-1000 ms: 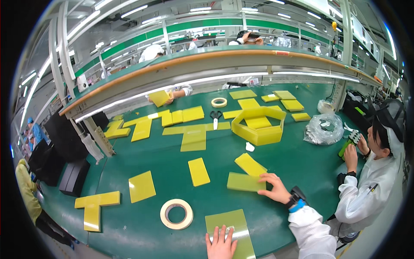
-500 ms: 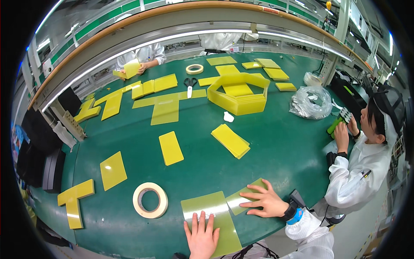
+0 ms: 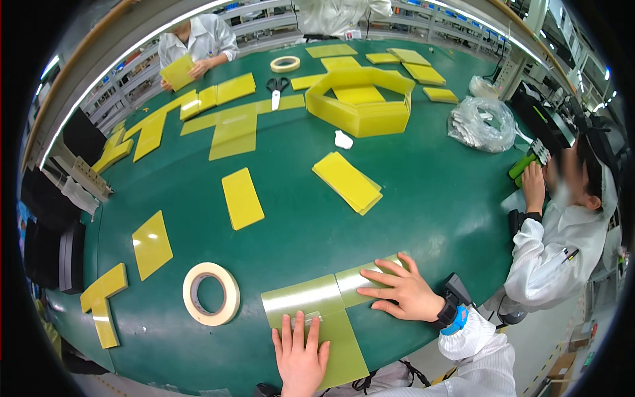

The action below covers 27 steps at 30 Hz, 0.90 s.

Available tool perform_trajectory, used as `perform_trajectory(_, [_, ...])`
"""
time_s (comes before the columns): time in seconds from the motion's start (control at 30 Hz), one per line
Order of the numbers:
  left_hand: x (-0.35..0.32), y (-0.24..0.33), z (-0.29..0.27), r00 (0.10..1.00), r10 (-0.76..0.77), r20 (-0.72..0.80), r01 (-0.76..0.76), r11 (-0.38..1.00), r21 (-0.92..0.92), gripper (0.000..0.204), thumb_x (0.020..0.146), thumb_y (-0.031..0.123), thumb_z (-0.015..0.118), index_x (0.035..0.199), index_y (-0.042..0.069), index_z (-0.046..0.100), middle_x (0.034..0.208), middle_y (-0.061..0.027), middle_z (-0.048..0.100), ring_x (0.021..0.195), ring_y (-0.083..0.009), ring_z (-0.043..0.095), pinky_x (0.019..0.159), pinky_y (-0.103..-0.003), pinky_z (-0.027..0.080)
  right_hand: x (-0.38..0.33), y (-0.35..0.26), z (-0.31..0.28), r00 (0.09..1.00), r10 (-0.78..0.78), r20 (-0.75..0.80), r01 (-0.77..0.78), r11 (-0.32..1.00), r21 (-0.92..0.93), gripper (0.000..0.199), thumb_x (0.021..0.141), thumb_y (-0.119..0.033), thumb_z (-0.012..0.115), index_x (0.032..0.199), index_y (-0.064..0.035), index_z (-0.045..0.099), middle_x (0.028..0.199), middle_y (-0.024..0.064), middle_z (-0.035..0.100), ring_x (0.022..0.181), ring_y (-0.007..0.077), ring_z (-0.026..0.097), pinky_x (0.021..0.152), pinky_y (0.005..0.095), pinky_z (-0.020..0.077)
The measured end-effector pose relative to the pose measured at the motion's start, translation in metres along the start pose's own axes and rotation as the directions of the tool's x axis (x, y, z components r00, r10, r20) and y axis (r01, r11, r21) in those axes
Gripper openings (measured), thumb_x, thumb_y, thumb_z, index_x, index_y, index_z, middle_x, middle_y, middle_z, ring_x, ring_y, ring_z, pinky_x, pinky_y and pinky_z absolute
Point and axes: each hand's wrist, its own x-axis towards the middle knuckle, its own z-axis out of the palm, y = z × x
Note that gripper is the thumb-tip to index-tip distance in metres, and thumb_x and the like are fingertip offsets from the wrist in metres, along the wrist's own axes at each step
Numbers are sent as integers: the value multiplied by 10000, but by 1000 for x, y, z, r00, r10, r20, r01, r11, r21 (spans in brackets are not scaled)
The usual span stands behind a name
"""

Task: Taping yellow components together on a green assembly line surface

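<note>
My left hand [image 3: 301,354] lies flat, fingers stretched out, on a large translucent yellow-green sheet [image 3: 340,351] near the front edge of the table. A small clear strip [image 3: 315,317], perhaps tape, shows at its fingertips. Spread over a narrower sheet [image 3: 350,281] of the same colour, my right hand [image 3: 407,291] presses with its fingers apart. That narrower sheet meets the right edge of the large one near its upper corner; part of it is hidden under my fingers. To the left of both sheets lies a cream tape roll [image 3: 228,298].
Loose yellow sheets [image 3: 243,198] and small stacks [image 3: 347,183] lie farther up the green table [image 3: 278,245]. Beyond are a yellow folded ring [image 3: 360,122], scissors [image 3: 276,96] and a bagged coil [image 3: 481,126]. One co-worker [image 3: 562,258] sits at right, another [image 3: 198,46] across.
The narrower sheet under my right hand has turned and come up against the large sheet's edge, closing the gap. The head view has tilted down, shifting the scene upward.
</note>
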Motion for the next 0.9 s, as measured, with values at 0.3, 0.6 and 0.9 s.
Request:
perform_trajectory(0.3, [5, 7, -15, 999, -25, 22, 27, 993, -119, 486, 857, 256, 587, 1298, 64, 513, 1391, -201, 425, 1307, -418, 352, 1068, -567, 271, 7, 6, -1, 999, -5, 34, 5, 1000, 13, 303, 889, -282, 611, 1192, -275, 628, 1382, -19, 497, 1319, 224, 408, 1063, 581, 209])
perform_trajectory(0.6, [5, 8, -13, 999, -27, 33, 31, 993, -117, 490, 862, 259, 580, 1307, 66, 507, 1404, -194, 419, 1322, -418, 341, 1072, -567, 264, 6, 5, 3, 1000, -24, -17, 24, 1000, -6, 292, 855, -206, 637, 1141, -259, 660, 1348, -13, 532, 1300, 233, 441, 1058, 571, 257])
perform_trajectory(0.9, [7, 8, -16, 998, -41, 43, 46, 991, -129, 491, 861, 254, 585, 1313, 75, 512, 1407, -187, 423, 1323, -419, 343, 1073, -571, 258, 8, -1, 2, 1000, -15, -21, 14, 1000, -11, 321, 834, -163, 635, 1144, -242, 664, 1338, 7, 538, 1291, 263, 447, 1049, 551, 287])
